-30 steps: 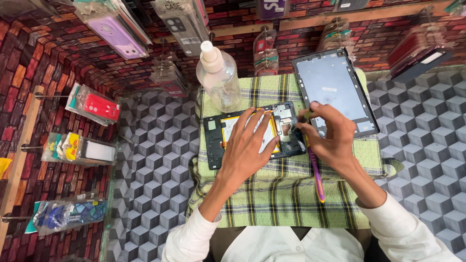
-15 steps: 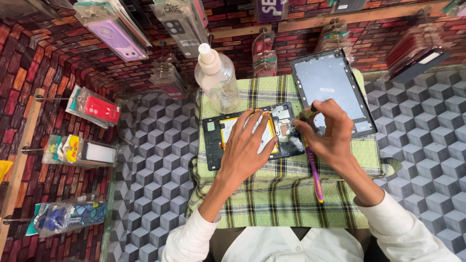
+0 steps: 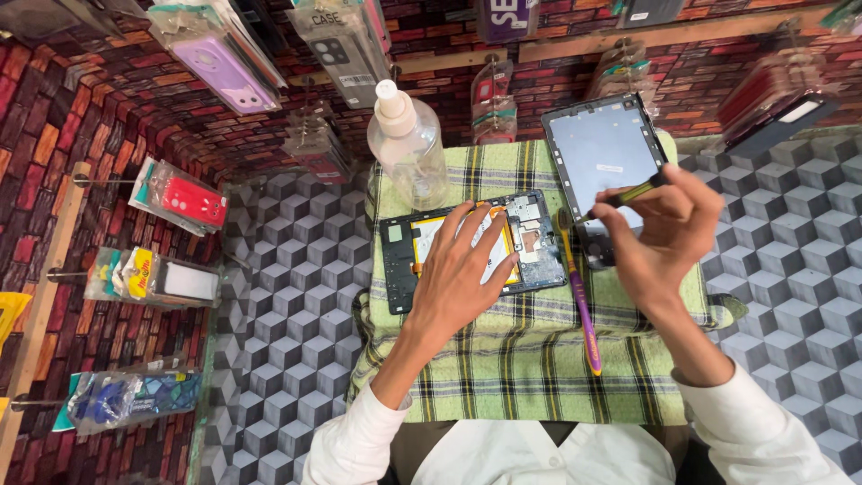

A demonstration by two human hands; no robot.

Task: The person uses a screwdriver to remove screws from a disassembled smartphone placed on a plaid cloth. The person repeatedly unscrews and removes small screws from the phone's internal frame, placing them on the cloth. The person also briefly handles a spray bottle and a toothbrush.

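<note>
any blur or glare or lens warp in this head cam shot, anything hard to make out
Head view: wide-lens warp bends the brick wall and the hanging phone cases at the edges; the right hand and its thin tool look slightly soft; the clear bottle shows pale glints; the left hand hides much of the opened tablet; light is even, shadows faint.

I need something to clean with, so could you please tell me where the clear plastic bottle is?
The clear plastic bottle stands at the far left corner of the checked cloth, just behind the opened tablet.
</note>
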